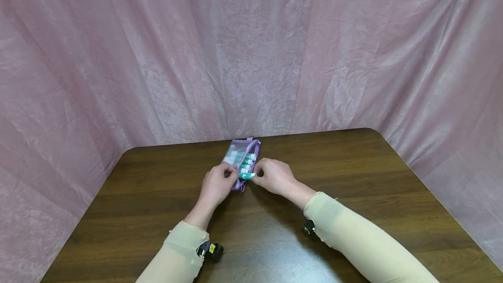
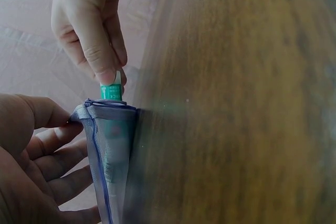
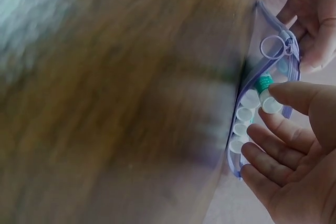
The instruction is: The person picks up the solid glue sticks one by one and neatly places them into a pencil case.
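A mesh zip pouch with purple edging lies near the far side of the table, its zip undone along the right side. My left hand pinches the pouch's near corner between thumb and forefinger. Between thumb and forefinger, my right hand grips the white end of a green-and-white glue stick, which is partly inside the pouch's mouth. Several similar glue sticks lie in a row within the pouch, white ends toward the opening. From the zip hangs a purple pull ring.
The brown wooden table has rounded far corners. Behind it and along both sides hangs a pink curtain. A small black camera sits at the left wrist, and another camera at the right.
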Demonstrator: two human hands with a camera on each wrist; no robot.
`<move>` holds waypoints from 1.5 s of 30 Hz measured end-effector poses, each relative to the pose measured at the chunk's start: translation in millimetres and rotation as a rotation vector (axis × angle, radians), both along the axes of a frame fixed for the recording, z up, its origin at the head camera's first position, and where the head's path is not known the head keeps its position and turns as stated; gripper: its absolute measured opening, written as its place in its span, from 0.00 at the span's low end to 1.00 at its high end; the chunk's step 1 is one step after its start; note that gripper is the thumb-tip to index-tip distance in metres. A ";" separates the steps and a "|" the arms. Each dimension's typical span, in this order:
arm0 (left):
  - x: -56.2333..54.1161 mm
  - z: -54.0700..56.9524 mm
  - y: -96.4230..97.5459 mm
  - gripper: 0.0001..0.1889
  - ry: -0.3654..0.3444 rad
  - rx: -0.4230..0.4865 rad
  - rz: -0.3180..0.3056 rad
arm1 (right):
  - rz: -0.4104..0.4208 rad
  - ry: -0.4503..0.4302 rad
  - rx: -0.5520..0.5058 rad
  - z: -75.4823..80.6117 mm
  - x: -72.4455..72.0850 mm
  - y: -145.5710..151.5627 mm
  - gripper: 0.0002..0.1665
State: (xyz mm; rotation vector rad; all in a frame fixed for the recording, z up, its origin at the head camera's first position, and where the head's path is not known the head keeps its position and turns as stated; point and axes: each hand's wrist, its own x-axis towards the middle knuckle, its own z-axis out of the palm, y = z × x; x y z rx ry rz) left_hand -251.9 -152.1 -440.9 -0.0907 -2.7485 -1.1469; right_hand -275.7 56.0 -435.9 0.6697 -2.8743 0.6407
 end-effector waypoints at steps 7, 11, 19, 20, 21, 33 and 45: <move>-0.7 0.2 -0.2 0.06 0.000 -0.002 0.001 | -0.014 -0.032 0.011 0.4 -0.6 -4.0 0.09; -0.9 0.2 -0.2 0.06 -0.001 -0.003 -0.001 | -0.017 -0.037 0.025 -0.9 -1.7 -6.1 0.10; -0.8 0.3 -0.4 0.06 -0.004 -0.004 0.001 | -0.003 -0.029 0.037 -2.5 -3.6 -10.6 0.10; -0.7 0.2 -0.4 0.06 -0.005 -0.003 0.002 | 0.000 -0.027 0.037 -2.6 -3.7 -11.2 0.10; -0.7 0.1 -0.4 0.06 -0.005 -0.002 0.002 | 0.002 -0.025 0.035 -2.8 -3.7 -11.8 0.10; 0.5 0.8 1.0 0.06 -0.004 0.007 -0.001 | 0.015 -0.062 0.028 -3.5 -2.9 -9.2 0.09; 0.5 -0.1 -0.2 0.06 -0.002 -0.001 0.000 | -0.010 -0.070 -0.009 -1.5 -1.5 -6.5 0.08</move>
